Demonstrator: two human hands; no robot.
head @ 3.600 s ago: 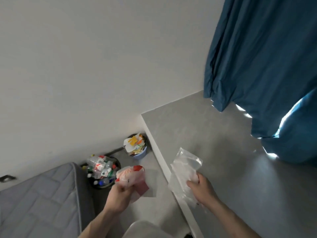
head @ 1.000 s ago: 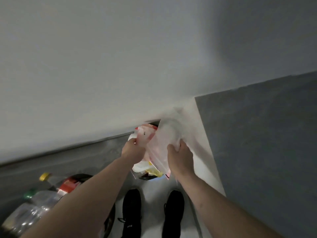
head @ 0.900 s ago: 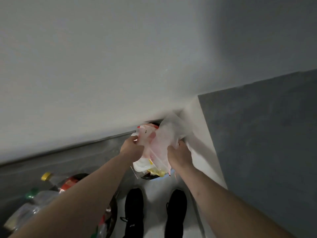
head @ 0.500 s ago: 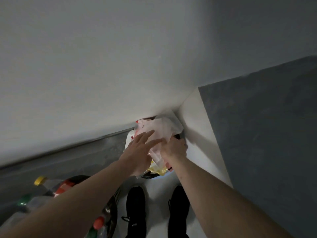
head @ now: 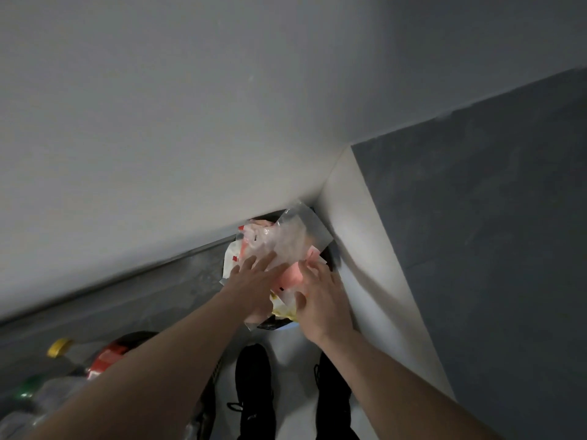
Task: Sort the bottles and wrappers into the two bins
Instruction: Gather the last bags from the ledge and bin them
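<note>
Crumpled clear plastic wrapper (head: 287,238), creased and translucent, topping a heap of white, red-printed and pink wrappers (head: 246,249) in the dark bin (head: 332,260) at the wall corner. Left hand (head: 254,281): fingers straight, pressing flat on the heap. Right hand (head: 320,300): fingers spread, pressing beside it. Second bin, lower left: bottles (head: 57,376) with yellow, red, green caps. Black shoes (head: 255,389) below on the floor

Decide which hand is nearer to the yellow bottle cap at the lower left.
Left. The left hand presses on the wrappers, its arm passing just right of the yellow bottle cap. The right hand is further right, at the wrapper pile's other side.
</note>
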